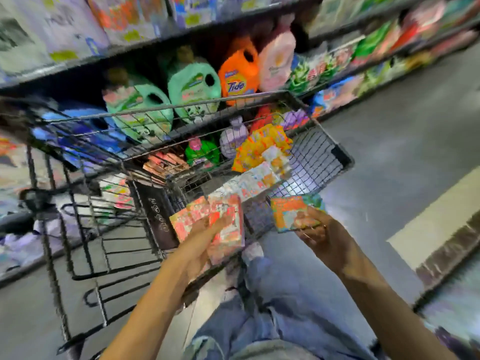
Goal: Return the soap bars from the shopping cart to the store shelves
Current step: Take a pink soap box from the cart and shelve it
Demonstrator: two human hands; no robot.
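While the shopping cart [324, 141] stood beside the detergent shelves [155, 45], a red soap pack [226, 216] was gripped in the left hand [205, 237] and an orange soap pack [291, 211] in the right hand [319, 235], both at the cart's near end; either could be shaken loose by a hurried swing.

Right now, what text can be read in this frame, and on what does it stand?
"Tide": on the orange jug on the shelf.
Too blurred to read: the green jugs, the soap packs in the left hand, the soap pack in the right hand, the cart's black flap.
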